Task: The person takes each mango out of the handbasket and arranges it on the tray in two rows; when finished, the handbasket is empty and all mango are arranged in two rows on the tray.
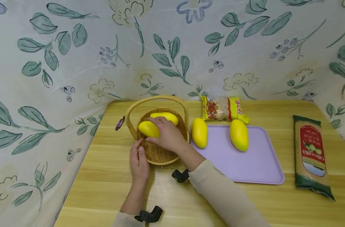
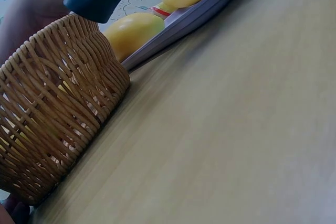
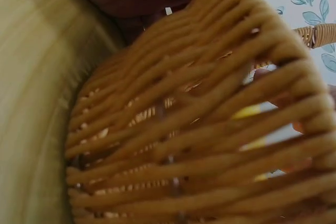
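The right hand (image 1: 169,134) grips a yellow mango (image 1: 149,129) inside the wicker basket (image 1: 161,159), at its left side. Behind that one, a second mango (image 1: 168,117) lies in the basket. Against the basket's front left outer wall rests the left hand (image 1: 139,164), its fingers fairly straight. In the left wrist view the woven basket wall (image 2: 58,98) fills the left side, and in the right wrist view the weave (image 3: 210,119) covers most of the picture, with bits of yellow behind it.
A lilac tray (image 1: 240,167) stands right of the basket, with a mango (image 1: 239,135) on it and another (image 1: 199,133) at its left edge. Behind lies a yellow food packet (image 1: 220,108); far right, a pasta packet (image 1: 311,151); left of the basket, a purple-wrapped sweet (image 1: 120,123).
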The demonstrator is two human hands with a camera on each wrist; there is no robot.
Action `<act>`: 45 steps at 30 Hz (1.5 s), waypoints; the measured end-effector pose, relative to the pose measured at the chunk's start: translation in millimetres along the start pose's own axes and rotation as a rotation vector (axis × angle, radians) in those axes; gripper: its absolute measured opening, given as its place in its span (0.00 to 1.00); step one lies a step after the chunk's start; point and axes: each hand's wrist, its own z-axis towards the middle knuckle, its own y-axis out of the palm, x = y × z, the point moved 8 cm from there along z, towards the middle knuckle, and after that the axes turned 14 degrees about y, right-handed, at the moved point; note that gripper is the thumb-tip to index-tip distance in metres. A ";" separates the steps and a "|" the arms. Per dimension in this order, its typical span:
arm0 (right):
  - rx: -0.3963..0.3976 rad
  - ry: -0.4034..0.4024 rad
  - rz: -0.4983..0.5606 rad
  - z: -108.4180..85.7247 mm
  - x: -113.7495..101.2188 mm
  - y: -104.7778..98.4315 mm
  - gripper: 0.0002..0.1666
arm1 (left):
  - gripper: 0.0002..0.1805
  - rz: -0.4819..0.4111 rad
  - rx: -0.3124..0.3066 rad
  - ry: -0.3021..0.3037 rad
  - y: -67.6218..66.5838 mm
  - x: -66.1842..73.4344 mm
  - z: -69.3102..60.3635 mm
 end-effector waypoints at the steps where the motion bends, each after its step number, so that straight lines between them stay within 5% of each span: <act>1: -0.003 0.003 -0.005 0.4 -0.3 1.0 0.49 | 0.21 0.000 0.001 0.002 0.1 0.2 0.0; 16: -0.007 0.046 -0.046 2.1 7.8 14.7 0.49 | 0.21 0.013 -0.003 0.004 0.3 2.3 -1.7; 45: 0.001 0.007 -0.099 3.8 8.6 18.5 0.41 | 0.22 0.010 -0.012 -0.003 0.6 0.7 0.1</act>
